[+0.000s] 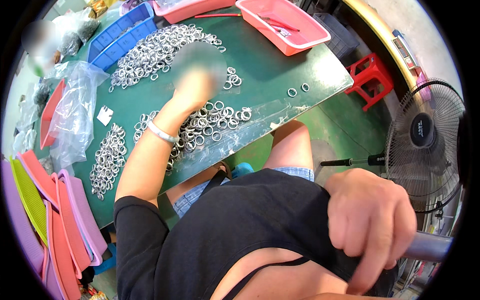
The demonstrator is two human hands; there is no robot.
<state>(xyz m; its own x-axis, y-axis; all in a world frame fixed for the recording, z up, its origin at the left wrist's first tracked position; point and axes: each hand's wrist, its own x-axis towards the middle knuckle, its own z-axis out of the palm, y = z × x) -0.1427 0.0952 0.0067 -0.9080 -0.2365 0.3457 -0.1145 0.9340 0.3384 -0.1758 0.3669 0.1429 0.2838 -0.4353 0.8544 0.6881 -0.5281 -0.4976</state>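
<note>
Rings (pixel 155 50) lie in heaps on the table (pixel 280 75). Our left hand (pixel 198 77) is between heaps, blurred; we cannot tell its grip. Our right hand (pixel 372 215) is raised away from the table, fingers curled; contents, we cannot tell.

Head-worn fisheye looks steeply down, close over the black shirt (pixel 235 215) and green table (pixel 275 67)

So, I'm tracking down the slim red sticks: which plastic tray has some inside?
The rightmost pink rectangular plastic tray on the green table: slim red sticks show inside it, but none show in the others.
</note>
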